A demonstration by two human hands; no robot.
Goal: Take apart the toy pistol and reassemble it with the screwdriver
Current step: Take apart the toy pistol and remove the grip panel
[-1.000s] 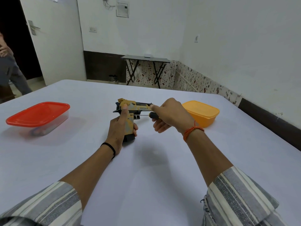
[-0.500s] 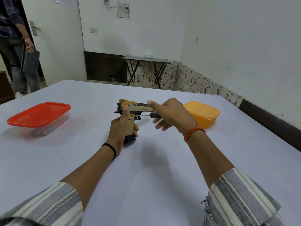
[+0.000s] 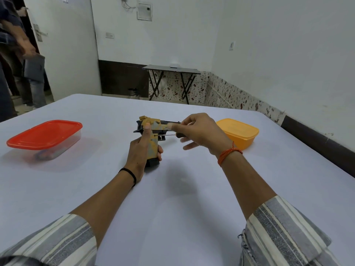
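While unreadable, toy pistol [image 3: 153,127] markings

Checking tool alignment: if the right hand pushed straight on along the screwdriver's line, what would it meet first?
The right hand points the screwdriver leftward; its tip already seems to touch the toy pistol above the grip held by the left hand, though depth is unclear.

Left hand [image 3: 141,153] grips the yellow-and-black plastic toy pistol [image 3: 153,129] by its handle, butt on the pale lilac table [image 3: 172,198], barrel pointing right. Right hand [image 3: 199,131] holds a thin metal-shafted screwdriver [image 3: 167,134], tip at the frame. Red-lidded clear plastic container [image 3: 45,134] far left; orange plastic tub [image 3: 238,132] right, beyond the wrist.
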